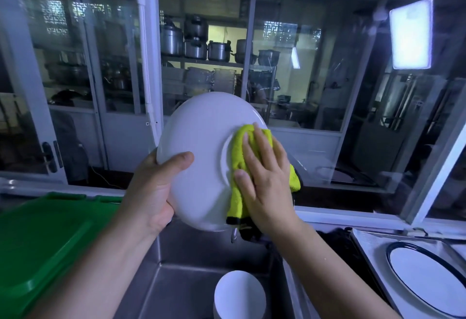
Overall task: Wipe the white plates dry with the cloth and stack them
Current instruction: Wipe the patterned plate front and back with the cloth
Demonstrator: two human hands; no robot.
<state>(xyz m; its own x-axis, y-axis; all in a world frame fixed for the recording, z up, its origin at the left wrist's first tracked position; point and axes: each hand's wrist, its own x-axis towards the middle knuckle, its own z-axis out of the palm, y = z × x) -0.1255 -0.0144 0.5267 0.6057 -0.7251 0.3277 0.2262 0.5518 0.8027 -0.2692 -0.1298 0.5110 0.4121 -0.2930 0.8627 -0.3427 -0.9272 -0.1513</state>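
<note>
Plate: the white plate point(201, 152) is in the air above the sink point(176, 280), tilted, with its underside and foot ring toward the camera.
Left hand: the left hand point(151, 192) grips the plate rim at 8 o'clock, thumb across the underside.
Right hand: the right hand point(267, 182) lies flat with straight fingers and presses the cloth point(235, 157) on the plate at 4 o'clock.
Cloth: yellow-green; its dark-edged end hangs below the rim at 5 o'clock.
Sink: steel, at 6 o'clock; white dishes point(239, 293) stand inside, well apart from the held plate.
Sides: a green lid point(37, 243) at 8 o'clock; a tray point(365, 248) with a blue-rimmed plate point(428, 275) at 4 o'clock.
Room: open air under the plate's lower rim; the window frame point(327, 217) is behind it at 12 o'clock.
</note>
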